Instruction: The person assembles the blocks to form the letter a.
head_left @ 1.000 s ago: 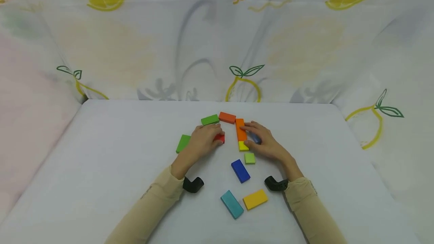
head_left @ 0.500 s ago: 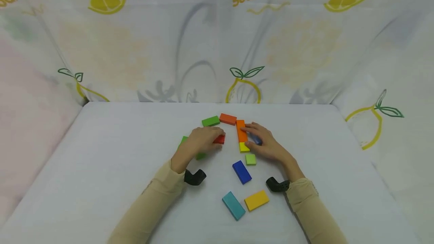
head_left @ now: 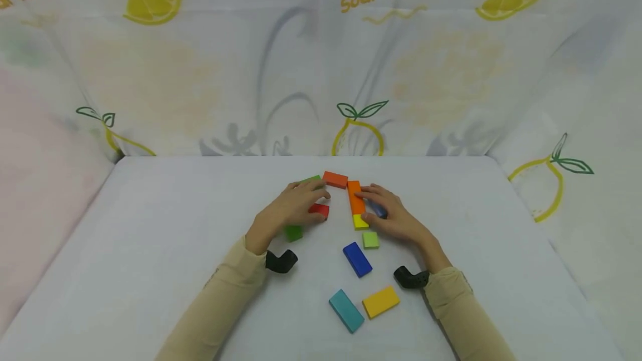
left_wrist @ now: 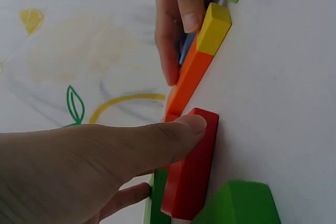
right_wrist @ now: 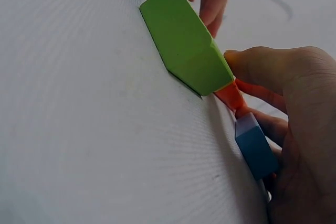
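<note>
In the head view my left hand (head_left: 286, 210) is bent over a red block (head_left: 321, 210). Its thumb lies against the red block's side, and the other fingers spread above towards the back green block (head_left: 312, 179). One finger touches that green block in the left wrist view. Another green block (head_left: 293, 232) peeks out below the palm. My right hand (head_left: 393, 215) rests with loosely bent fingers over a grey-blue block (head_left: 378, 208), partly hidden. Its index fingertip touches the long orange block (head_left: 356, 198); its thumb tip is at the small yellow block (head_left: 360, 222).
An orange-red block (head_left: 335, 179) lies at the back between the green and orange ones. Nearer lie a lime block (head_left: 370, 240), a dark blue block (head_left: 358, 259), a teal block (head_left: 346, 311) and an amber block (head_left: 381, 301) on the white table (head_left: 175, 249).
My left hand's fingers have spread away from the red block towards the back green block, and the hand now covers the left green block. The right hand stays in place.
</note>
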Tool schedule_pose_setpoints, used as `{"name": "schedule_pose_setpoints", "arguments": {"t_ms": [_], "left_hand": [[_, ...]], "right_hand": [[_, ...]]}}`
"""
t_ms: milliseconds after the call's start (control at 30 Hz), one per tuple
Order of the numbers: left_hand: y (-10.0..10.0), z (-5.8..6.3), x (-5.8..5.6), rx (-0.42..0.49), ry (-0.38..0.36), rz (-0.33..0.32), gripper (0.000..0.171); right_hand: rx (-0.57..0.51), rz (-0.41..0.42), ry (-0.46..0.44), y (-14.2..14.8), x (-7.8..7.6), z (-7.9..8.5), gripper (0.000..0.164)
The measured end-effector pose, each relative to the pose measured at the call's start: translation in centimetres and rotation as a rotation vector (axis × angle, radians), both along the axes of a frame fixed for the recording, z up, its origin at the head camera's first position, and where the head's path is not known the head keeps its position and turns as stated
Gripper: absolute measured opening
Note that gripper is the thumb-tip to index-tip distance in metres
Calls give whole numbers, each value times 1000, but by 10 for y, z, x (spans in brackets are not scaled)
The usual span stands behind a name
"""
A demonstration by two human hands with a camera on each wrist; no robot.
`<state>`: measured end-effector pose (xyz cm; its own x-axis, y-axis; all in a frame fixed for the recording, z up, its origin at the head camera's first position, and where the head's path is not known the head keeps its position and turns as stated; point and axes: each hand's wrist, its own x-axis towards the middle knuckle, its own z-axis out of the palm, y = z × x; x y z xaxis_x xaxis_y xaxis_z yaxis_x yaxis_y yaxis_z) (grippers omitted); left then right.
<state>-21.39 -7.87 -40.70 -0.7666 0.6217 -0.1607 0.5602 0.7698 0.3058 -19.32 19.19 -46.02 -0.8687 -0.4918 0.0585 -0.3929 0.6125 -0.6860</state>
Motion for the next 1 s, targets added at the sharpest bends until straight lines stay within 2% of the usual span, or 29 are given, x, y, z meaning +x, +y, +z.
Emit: {"name": "schedule_pose_setpoints", "arguments": {"t_ms": [333, 467, 667, 833, 1000], "left_hand": [[-11, -2, 0, 28, 21, 5, 28], [-16, -3, -4, 26, 7, 47, 28], [-22, -4, -10, 34, 27, 112, 31], [-24, -8, -12, 46, 101, 192, 31], [-20, -13, -13, 42, 228, 241, 30]], "right_hand": [[-6, 14, 26, -2, 1, 2, 48], [-8, 14, 30, -2, 1, 2, 48], [-12, 16, 26, -1, 0, 4, 48], [-13, 18, 18, -1, 0, 4, 48], [-22, 18, 16, 0, 0, 3, 48]]}}
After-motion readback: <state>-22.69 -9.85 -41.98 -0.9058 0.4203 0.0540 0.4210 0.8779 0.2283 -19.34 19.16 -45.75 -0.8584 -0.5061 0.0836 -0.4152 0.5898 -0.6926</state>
